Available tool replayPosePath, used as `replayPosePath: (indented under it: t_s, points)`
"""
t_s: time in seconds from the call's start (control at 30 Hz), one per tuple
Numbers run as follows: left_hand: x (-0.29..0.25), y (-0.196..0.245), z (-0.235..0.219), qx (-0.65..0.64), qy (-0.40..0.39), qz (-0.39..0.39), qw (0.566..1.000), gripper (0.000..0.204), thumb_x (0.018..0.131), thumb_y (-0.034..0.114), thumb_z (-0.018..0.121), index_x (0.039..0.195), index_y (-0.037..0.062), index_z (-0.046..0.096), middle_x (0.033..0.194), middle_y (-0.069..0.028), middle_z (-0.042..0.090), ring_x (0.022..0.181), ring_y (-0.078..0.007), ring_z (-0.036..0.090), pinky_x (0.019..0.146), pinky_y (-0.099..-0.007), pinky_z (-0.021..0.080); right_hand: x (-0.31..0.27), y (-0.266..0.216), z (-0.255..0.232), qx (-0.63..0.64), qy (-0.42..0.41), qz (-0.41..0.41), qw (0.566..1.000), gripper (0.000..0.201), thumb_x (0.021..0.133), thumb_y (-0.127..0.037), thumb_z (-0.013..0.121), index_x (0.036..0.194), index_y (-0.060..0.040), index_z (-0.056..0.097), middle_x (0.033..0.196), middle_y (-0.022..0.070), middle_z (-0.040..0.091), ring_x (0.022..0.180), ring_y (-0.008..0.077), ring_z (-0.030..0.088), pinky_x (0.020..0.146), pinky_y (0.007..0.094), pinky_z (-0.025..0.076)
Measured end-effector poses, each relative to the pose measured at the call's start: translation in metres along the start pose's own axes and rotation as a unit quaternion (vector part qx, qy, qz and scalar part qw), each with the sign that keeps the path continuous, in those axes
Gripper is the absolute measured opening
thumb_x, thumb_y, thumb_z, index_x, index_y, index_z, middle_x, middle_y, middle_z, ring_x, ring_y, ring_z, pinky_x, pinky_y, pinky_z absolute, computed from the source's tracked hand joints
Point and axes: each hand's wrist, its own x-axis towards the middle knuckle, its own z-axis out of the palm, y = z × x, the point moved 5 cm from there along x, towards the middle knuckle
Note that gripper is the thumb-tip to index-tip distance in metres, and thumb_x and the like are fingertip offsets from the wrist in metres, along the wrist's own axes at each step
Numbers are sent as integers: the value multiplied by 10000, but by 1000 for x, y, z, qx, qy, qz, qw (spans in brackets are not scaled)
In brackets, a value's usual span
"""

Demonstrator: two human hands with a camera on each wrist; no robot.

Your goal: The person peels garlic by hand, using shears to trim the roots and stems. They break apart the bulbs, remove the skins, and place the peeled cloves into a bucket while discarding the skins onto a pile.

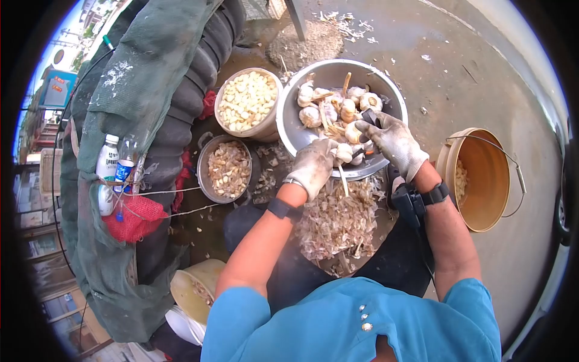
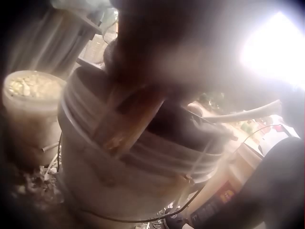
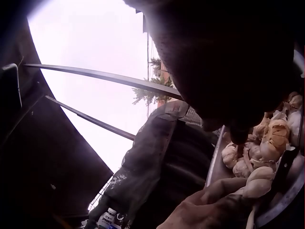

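Note:
Both hands wear whitish work gloves and meet over the near rim of a steel basin [image 1: 395, 99] of garlic bulbs [image 1: 310, 116]. My left hand [image 1: 313, 166] grips a garlic bulb [image 1: 342, 154], its long stem pointing down toward me. In the right wrist view, that bulb [image 3: 259, 182] sits at the left fingertips. My right hand [image 1: 398, 143] holds a small knife by its dark handle [image 1: 370, 118], close beside the bulb. The riveted black handle [image 3: 286, 163] shows in the right wrist view, while its blade is mostly hidden.
Left of the basin stand a bucket of peeled cloves [image 1: 246, 101] and a pot of loose cloves [image 1: 228, 170]. Papery skins [image 1: 341, 223] heap between the knees. A tan bucket [image 1: 482, 181] tilts at right. Netting-draped tubing [image 1: 142, 90] runs along the left, with bottles [image 1: 107, 158] tied on.

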Motion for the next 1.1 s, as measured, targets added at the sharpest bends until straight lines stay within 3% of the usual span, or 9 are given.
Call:
replayPosePath:
  t_s: [0.13,0.23,0.37,0.43,0.47,0.73,0.83,1.0,1.1]
  points:
    - [6,-20,-17,96,121,212,965,238,920,24,455,1091,12,620,1095,-133,648,973,-248,640,825,-313,512,9,11,8,74,-32,41,996,446,897,-344,672,1162,10,618,836,96,683,684,103,600,615,265,481]
    - [3,-17,-28,-350,-5,197,916,314,979,33,418,1267,-29,528,1200,-127,624,1094,-160,601,930,-281,475,23,31,14,50,-42,33,997,409,910,-301,664,1177,4,608,827,74,673,692,94,597,607,256,476]
    - [-1,-20,-24,-416,-3,151,896,344,992,60,421,1311,-49,488,1234,-105,612,1123,-171,592,970,-280,456,18,8,23,118,-75,-1,990,435,933,-345,616,1211,-10,595,1025,77,660,914,168,615,839,316,490]
    - [0,-19,-15,-698,-103,136,696,353,991,61,428,1327,-37,478,1251,-112,605,1137,-180,588,981,-288,456,16,4,31,131,-119,-31,984,436,921,-318,634,1232,-16,589,1099,90,653,1014,158,588,915,307,462]
    - [1,-25,-16,-615,-56,81,782,367,980,51,443,1338,-22,478,1260,-110,597,1143,-185,584,990,-300,454,16,-5,35,147,-125,-19,981,497,887,-337,671,1255,-15,578,1134,110,652,1028,169,589,928,315,459]
    - [3,-8,-37,-305,18,189,933,426,1011,292,427,1299,-6,524,1225,-58,597,1108,-152,566,950,-266,426,29,-20,43,33,-110,-136,984,548,826,-264,734,1258,23,556,1131,140,655,1031,189,593,928,319,453]
    - [1,3,-48,-507,10,32,861,470,1017,352,432,1308,-7,516,1193,-51,601,1102,-145,552,962,-275,415,37,-10,49,95,-113,-124,981,566,836,-249,724,1302,9,533,1144,168,650,1081,228,592,967,335,437]
    - [4,-3,-45,-359,47,153,920,483,1007,387,481,1325,24,493,1159,-33,604,946,-96,558,850,-234,444,27,-18,55,9,-65,-149,987,580,842,-249,725,1304,23,503,1191,168,606,1109,221,567,976,332,431]
    - [1,-9,-42,-513,4,67,856,412,1009,331,495,1307,46,501,1084,-19,601,836,-68,536,744,-232,464,27,-22,57,26,-48,-163,985,471,856,-218,712,1216,35,546,1100,106,621,1021,162,567,914,309,454]
